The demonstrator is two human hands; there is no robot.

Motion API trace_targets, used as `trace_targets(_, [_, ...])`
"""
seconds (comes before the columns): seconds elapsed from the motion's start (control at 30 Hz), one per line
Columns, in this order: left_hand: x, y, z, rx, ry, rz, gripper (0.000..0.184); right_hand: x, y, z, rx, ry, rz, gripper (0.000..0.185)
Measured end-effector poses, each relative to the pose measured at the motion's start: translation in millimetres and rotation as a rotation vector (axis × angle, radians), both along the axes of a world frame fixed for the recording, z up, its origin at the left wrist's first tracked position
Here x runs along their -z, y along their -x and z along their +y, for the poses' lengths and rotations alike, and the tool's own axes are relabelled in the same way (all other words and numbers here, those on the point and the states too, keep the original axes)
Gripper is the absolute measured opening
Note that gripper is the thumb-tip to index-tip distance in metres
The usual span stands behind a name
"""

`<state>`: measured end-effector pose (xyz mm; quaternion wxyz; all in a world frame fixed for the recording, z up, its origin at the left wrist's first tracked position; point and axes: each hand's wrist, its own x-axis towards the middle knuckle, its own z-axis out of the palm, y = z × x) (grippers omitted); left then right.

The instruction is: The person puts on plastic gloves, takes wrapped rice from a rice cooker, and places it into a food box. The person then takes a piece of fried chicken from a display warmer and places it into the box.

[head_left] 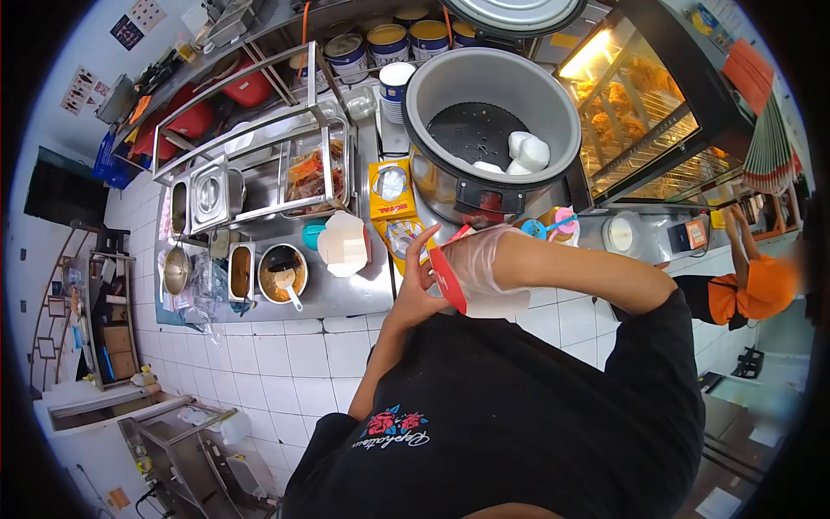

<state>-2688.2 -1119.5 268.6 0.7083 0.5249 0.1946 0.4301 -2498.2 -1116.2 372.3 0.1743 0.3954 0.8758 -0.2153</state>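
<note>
My left hand (417, 290) is bare and closed on the side of a red and white paper box (449, 281), held close to my body at the counter's edge. My right hand (478, 257) wears a clear plastic glove and reaches to the same box; its fingers are hidden behind the glove and the box. An open white box (345, 246) stands on the counter to the left. Beyond my hands is a large open cooker (493, 112) with white wrapped lumps (528, 151) in it.
Yellow glove boxes (391, 189) lie beside the cooker. A pan of sauce (283, 273) with a ladle and a metal rack (259, 164) are at left. At right are a lit display case (635, 104) of fried food and a person in orange (750, 290).
</note>
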Motion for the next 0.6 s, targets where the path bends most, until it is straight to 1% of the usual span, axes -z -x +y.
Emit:
trace_targets(0.07, [24, 2, -1, -0.002, 0.01, 0.085, 0.116, -9, -8, 9, -0.106, -0.072, 0.013, 0.028])
trace_targets(0.1, [38, 2, -2, -0.004, 0.014, 0.127, 0.117, -1, -15, 10, -0.122, -0.099, 0.066, 0.027])
trace_targets(0.13, [47, 1, -8, 0.004, 0.18, 0.119, 0.114, 73, -36, 12, -0.136, -0.089, 0.1, 0.019])
trace_targets(0.17, [52, 1, -8, -0.014, 0.162, 0.131, 0.113, 70, -45, 7, -0.073, -0.09, 0.281, 0.021])
trace_targets(0.2, [55, 3, -7, -0.033, 0.146, 0.144, 0.111, 52, -46, 2, -0.009, -0.087, 0.462, 0.024])
trace_targets(0.27, [53, 14, -6, -0.083, 0.09, 0.148, 0.106, 2, -45, -4, 0.146, -0.067, 0.546, 0.031])
trace_targets(0.3, [57, 23, -3, -0.091, 0.076, 0.161, 0.107, -64, -32, -10, 0.237, -0.046, 0.452, 0.035])
trace_targets(0.33, [66, 34, -3, -0.103, 0.069, 0.177, 0.107, -97, -23, -13, 0.325, -0.019, 0.357, 0.04])
trace_targets(0.4, [96, 59, -8, -0.137, 0.032, 0.259, 0.107, -83, -30, -17, 0.436, 0.029, 0.64, 0.05])
trace_targets(0.43, [113, 69, -14, -0.137, 0.091, 0.242, 0.105, -72, -37, -20, 0.488, 0.061, 0.772, 0.054])
trace_targets(0.47, [128, 73, -20, -0.146, 0.149, 0.214, 0.104, -54, -40, -25, 0.545, 0.02, 0.899, 0.06])
trace_targets(0.5, [146, 76, -25, -0.161, 0.209, 0.178, 0.102, -38, -36, -34, 0.647, 0.101, 1.059, 0.062])
trace_targets(0.53, [169, 87, -30, -0.192, 0.12, 0.272, 0.095, -36, -27, -44, 0.702, 0.127, 1.143, 0.057])
trace_targets(0.57, [176, 89, -33, -0.158, 0.125, 0.313, 0.094, -32, -17, -52, 0.763, 0.148, 1.232, 0.053])
trace_targets(0.6, [180, 93, -30, -0.118, 0.124, 0.359, 0.092, -4, -12, -58, 0.853, 0.223, 1.33, 0.055])
